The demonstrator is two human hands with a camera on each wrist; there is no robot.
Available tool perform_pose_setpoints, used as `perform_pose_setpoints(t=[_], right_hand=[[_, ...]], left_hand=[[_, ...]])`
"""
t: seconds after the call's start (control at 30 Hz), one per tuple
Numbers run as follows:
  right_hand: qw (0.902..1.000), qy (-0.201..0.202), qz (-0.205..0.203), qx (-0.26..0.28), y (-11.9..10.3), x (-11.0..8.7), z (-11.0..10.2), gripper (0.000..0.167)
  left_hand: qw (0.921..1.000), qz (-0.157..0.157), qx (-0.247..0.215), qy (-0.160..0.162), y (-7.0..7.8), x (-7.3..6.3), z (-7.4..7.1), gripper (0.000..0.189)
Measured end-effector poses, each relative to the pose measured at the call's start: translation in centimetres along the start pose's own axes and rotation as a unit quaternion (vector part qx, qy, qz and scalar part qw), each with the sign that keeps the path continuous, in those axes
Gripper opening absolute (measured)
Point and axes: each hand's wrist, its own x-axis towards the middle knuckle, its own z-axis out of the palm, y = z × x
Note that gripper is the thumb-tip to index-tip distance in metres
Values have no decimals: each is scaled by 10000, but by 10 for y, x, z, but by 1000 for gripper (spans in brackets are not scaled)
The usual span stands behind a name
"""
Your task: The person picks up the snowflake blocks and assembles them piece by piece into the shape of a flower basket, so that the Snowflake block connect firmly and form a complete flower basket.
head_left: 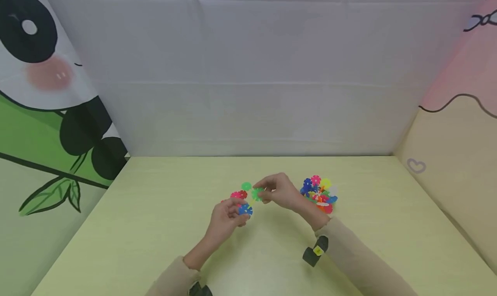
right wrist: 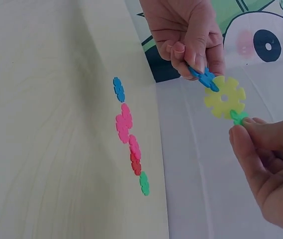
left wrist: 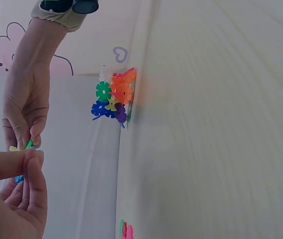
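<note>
My left hand [head_left: 225, 218] pinches a blue notched plastic disc [head_left: 245, 209] between thumb and fingers. A green notched disc [head_left: 256, 194] is pinched by my right hand [head_left: 281, 192]. Between the two hands is a yellow notched disc [right wrist: 235, 93]; in the right wrist view its edges meet the blue and green ones, and the three form a chain above the table. Behind the left hand, loose discs lie on the table: a blue disc [right wrist: 119, 89], pink discs [right wrist: 123, 128], a red disc [right wrist: 136, 167] and another green disc [right wrist: 144, 184].
A heap of mixed-colour discs [head_left: 325, 196] lies on the table [head_left: 136, 227], beyond the right forearm. A pale cloth wall [head_left: 248, 71] stands at the table's back edge, with printed panels on the left and right.
</note>
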Motion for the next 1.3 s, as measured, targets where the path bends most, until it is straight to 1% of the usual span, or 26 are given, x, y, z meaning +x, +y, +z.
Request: perform_pose_setpoints(t=[0.23,0.43,0.57,0.67,0.77,0.87,0.93,1.03,1.13,1.2,1.3], right_hand=[[10000,-64,1,17,2,-1,1,24],[10000,-95,21,14,7,1,2,22],[9998,-106,78,147,9,1,2,23],[9994,-137,135,284,9,0,2,24],[9994,-129,59,306,7,0,2,24],[9998,-133,-109,142,6,1,1,24],[9996,-229,-137,39,7,4,0,24],[9981,-574,-230,-69,14,11,0,26],[9963,-827,-216,-110,23,20,-1,28],[9971,-729,-149,-140,30,28,-2,30],[9994,-264,12,-238,45,42,1,32]], left_hand=[[9999,-79,-12,84,-3,-1,2,26],[10000,1,-34,80,-6,-1,3,26],[10000,1,-20,60,-8,-1,4,25],[9999,-86,11,72,-7,0,5,25],[9999,-119,19,107,-6,1,5,26],[9998,-116,42,139,-5,1,6,27],[9997,-161,108,143,-5,1,6,28],[9994,-302,121,116,-6,-1,5,28],[9985,-500,56,224,-8,-3,3,28],[9973,-616,-43,400,-11,-3,1,27],[9943,-807,-241,654,-16,-4,-3,24]])
